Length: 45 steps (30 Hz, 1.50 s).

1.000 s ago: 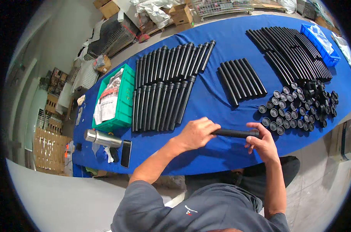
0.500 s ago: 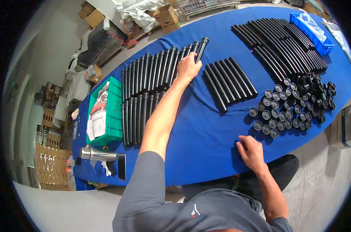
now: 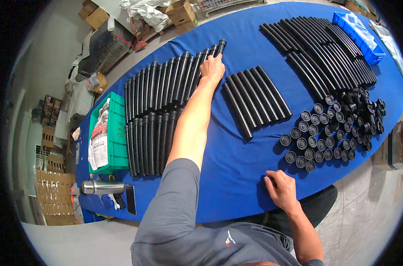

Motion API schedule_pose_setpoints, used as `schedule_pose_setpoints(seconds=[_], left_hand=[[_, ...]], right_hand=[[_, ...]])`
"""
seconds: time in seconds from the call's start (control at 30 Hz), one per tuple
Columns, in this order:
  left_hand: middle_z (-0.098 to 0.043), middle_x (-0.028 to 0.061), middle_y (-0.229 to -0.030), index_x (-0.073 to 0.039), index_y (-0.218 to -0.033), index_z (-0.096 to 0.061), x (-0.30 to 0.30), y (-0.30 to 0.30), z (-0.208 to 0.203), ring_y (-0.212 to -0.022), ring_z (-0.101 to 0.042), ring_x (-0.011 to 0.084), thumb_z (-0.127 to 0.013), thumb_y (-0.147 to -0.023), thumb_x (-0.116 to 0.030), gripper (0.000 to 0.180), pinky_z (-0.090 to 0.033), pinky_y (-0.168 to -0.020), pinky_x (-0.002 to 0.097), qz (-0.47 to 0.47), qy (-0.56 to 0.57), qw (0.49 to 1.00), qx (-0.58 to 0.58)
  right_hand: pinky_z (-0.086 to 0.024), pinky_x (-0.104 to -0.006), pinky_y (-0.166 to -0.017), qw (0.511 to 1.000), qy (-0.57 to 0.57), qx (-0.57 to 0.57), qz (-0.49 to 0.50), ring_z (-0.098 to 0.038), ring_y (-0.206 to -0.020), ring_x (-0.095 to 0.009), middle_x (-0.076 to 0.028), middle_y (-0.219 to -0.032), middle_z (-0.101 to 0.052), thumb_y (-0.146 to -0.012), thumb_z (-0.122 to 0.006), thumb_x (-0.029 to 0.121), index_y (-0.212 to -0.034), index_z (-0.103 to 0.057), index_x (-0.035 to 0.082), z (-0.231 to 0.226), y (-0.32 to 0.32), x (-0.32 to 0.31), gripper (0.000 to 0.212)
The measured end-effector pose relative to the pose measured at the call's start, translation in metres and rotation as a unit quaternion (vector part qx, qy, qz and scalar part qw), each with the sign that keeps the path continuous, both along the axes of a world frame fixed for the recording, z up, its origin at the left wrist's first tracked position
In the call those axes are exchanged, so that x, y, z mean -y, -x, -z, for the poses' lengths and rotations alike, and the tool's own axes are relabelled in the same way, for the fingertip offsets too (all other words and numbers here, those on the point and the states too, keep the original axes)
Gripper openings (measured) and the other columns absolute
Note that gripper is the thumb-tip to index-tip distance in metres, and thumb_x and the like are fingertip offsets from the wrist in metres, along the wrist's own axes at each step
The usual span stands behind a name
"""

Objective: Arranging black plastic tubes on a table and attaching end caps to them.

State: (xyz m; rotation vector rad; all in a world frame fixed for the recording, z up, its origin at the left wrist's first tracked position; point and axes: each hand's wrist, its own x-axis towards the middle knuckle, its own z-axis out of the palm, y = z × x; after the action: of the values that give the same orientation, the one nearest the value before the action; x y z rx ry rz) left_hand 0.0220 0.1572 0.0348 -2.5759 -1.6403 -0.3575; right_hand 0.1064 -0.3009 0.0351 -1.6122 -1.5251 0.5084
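Tube and hands: a second ago the hands hold a dark tube between them over the near side; now the left hand (image 3: 212, 71) is at the far row's right end and the right hand (image 3: 282, 189) is down by the near edge.
End tube: the capped tube (image 3: 221, 45) lies at the right end of the far row (image 3: 180, 80), its cap end showing beyond the left hand.
Left fingers: curled over that tube; whether they grip or only rest on it, I cannot tell.
Right fingers: loosely bent, thumb apart, holding nothing, resting on the blue-covered table (image 3: 237, 177).
Row step: this looks like the laying-down and lining-up of a capped tube beside its neighbours.
Clearing the row: freeing the left hand seems to call for loosening and a lift straight up, without rolling the tubes alongside.
Near row: more capped tubes (image 3: 147, 144), partly behind the left forearm.
Plain tubes: a small group (image 3: 260, 95) lies mid-table, a larger one (image 3: 316, 51) farther right.
Round caps: the loose caps (image 3: 321, 145) spread beyond the right hand.
Green crate: the crate (image 3: 115, 144) stands left of the rows.
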Motion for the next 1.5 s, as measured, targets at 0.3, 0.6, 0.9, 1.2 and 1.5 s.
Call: schedule_pose_setpoints(seconds=[0.3,0.6,0.9,1.2,1.5], left_hand=[[-0.059,0.0202,-0.114,-0.014,-0.116,-0.064,-0.003,0.01,-0.007,-0.1,-0.066,0.0395,-0.06,-0.091,-0.028,0.029,-0.054,-0.086,0.0511,0.011,-0.005,0.998,-0.063],[-0.062,0.0177,-0.113,-0.008,-0.122,-0.063,0.083,0.029,-0.036,-0.106,-0.063,0.0408,-0.064,-0.09,-0.035,0.042,-0.051,-0.09,0.0489,0.059,-0.01,0.991,0.117],[-0.06,0.021,-0.129,0.0,-0.14,-0.046,0.206,0.071,0.013,-0.123,-0.054,0.0403,-0.061,-0.092,-0.047,0.069,-0.045,-0.1,0.0455,0.201,-0.036,0.964,0.168],[-0.07,0.024,-0.104,-0.015,-0.139,-0.047,0.199,0.089,-0.01,-0.097,-0.066,0.0463,-0.063,-0.084,-0.047,0.066,-0.051,-0.085,0.056,-0.087,0.093,0.988,0.09],[-0.071,0.0224,-0.09,-0.02,-0.122,-0.066,0.284,0.093,-0.007,-0.088,-0.068,0.0442,-0.064,-0.083,-0.039,0.044,-0.053,-0.082,0.0539,-0.009,0.13,0.985,0.117]], right_hand=[[-0.05,-0.038,-0.058,1.0,0.001,-0.006,0.0,-0.063,-0.064,-0.03,-0.013,-0.077,-0.062,-0.084,-0.07,0.006,-0.097,-0.065,0.001,-0.001,0.001,0.0,0.015],[-0.049,-0.0387,-0.058,1.0,-0.023,-0.011,0.015,-0.062,-0.064,-0.03,-0.012,-0.076,-0.062,-0.085,-0.07,0.009,-0.097,-0.065,0.001,0.003,0.0,0.0,0.015],[-0.05,-0.0385,-0.058,0.997,-0.059,-0.035,0.027,-0.063,-0.063,-0.03,-0.014,-0.078,-0.063,-0.086,-0.069,0.01,-0.095,-0.066,0.001,0.008,0.004,0.004,0.014],[-0.051,-0.0395,-0.062,0.998,-0.067,-0.02,0.01,-0.065,-0.071,-0.033,-0.016,-0.08,-0.064,-0.088,-0.067,0.012,-0.097,-0.065,0.001,0.008,0.007,-0.006,0.015],[-0.051,-0.0381,-0.06,0.999,-0.016,0.008,0.04,-0.065,-0.067,-0.03,-0.015,-0.08,-0.064,-0.087,-0.068,0.011,-0.096,-0.066,0.001,0.004,0.004,0.005,0.013]])
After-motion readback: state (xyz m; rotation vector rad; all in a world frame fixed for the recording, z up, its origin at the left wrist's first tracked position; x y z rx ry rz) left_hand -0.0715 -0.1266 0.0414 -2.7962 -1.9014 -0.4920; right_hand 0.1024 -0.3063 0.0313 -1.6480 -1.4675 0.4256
